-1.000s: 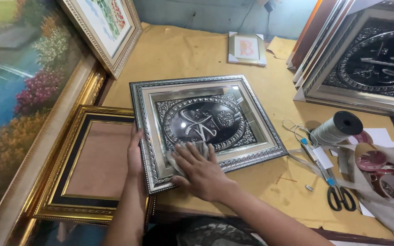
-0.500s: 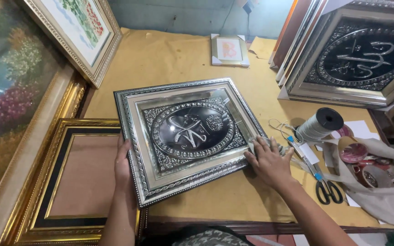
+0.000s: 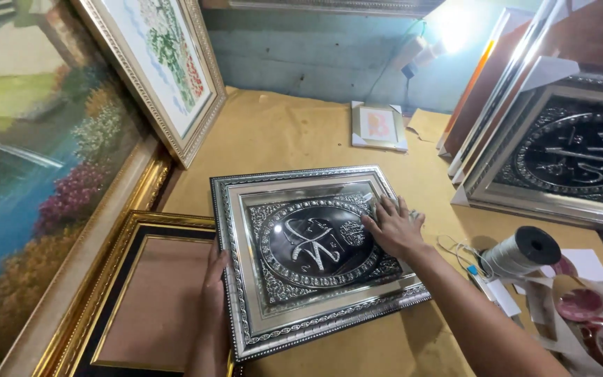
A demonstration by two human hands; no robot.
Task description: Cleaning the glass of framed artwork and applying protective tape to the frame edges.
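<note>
A silver-framed picture (image 3: pixel 315 255) (dark oval relief inside an ornate border) was laid flat on the tan-covered table (image 3: pixel 287 132), near its front edge. Its left edge was gripped by the left hand (image 3: pixel 212 293), fingers wrapped round the moulding. The right hand (image 3: pixel 393 227) was pressed flat on the glass at the frame's right side, fingers spread and closed on nothing. An empty gold frame (image 3: pixel 141 300) was seen just left of it, partly under the left hand. A spool of pale cord (image 3: pixel 518 253) was lying to the right, well apart from a small framed print (image 3: pixel 379 126) at the table's back.
</note>
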